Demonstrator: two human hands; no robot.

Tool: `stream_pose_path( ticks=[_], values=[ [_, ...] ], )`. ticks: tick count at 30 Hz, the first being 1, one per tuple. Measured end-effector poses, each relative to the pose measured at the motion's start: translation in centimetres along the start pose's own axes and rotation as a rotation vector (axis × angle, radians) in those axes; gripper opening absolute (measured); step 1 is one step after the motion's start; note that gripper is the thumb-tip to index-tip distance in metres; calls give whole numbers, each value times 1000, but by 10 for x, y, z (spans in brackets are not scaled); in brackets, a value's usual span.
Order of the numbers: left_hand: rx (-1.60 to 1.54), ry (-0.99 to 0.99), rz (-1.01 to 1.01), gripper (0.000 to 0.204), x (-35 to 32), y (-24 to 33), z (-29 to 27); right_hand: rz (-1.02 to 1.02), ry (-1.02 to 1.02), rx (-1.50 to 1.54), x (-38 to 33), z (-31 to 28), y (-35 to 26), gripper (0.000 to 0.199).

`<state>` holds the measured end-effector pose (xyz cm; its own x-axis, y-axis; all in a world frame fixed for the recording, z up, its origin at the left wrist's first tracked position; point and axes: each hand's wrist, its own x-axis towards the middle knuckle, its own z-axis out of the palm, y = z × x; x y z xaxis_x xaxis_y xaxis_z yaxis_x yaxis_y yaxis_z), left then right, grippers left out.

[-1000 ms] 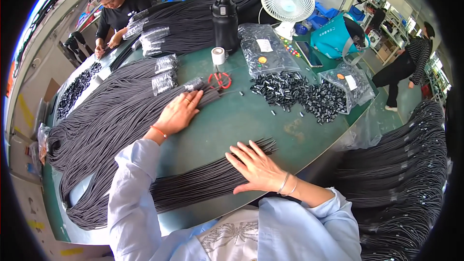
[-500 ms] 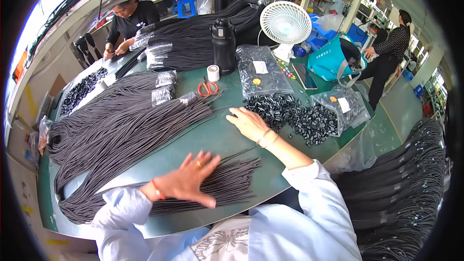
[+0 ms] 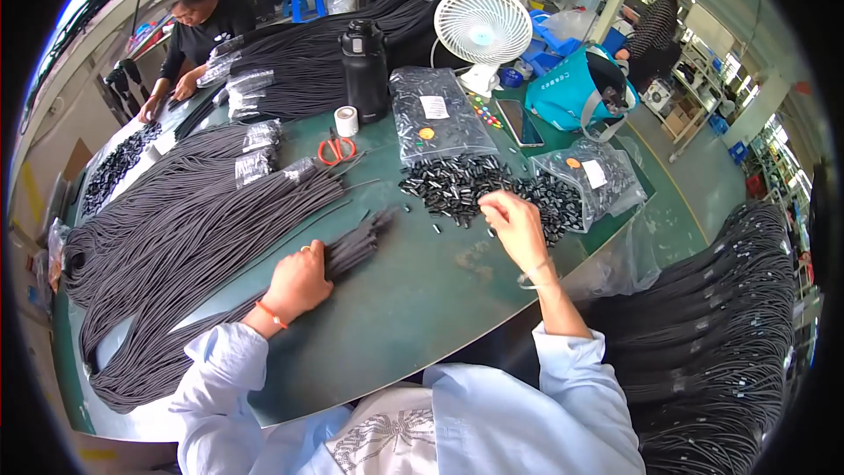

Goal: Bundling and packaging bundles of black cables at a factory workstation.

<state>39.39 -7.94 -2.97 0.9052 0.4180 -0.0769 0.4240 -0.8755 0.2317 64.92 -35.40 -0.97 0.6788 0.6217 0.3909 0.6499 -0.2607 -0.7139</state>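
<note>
My left hand is closed round a bundle of thin black cords, gathered tight near its cut ends; the tips are blurred. The rest of that bundle trails back toward the table's left end. At the near edge of a heap of small black tubular pieces, my right hand has its fingers curled together. Whether a piece is pinched in them cannot be made out. Beyond my left hand lies a larger spread of black cords, wrapped in clear film at the far ends. A few loose pieces lie between my hands.
Orange-handled scissors, a white tape roll and a black bottle stand beyond the cords. Two clear bags, a phone, a fan and a teal bag sit farther right. A co-worker works at far left.
My left hand has gone from spread over the loose cords to closed round them, drawing their ends together. My right hand has moved right to the heap, and its fingers have curled in.
</note>
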Motion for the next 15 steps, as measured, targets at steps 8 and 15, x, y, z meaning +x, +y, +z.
stream_pose_path(
  ticks=[8,15],
  values=[
    [-569,-440,70,40,20,15,-58,-104,141,-376,-50,11,35,10],
    [-1081,-895,-126,37,43,33,-50,-179,49,-480,-51,21,22,20]
  ],
)
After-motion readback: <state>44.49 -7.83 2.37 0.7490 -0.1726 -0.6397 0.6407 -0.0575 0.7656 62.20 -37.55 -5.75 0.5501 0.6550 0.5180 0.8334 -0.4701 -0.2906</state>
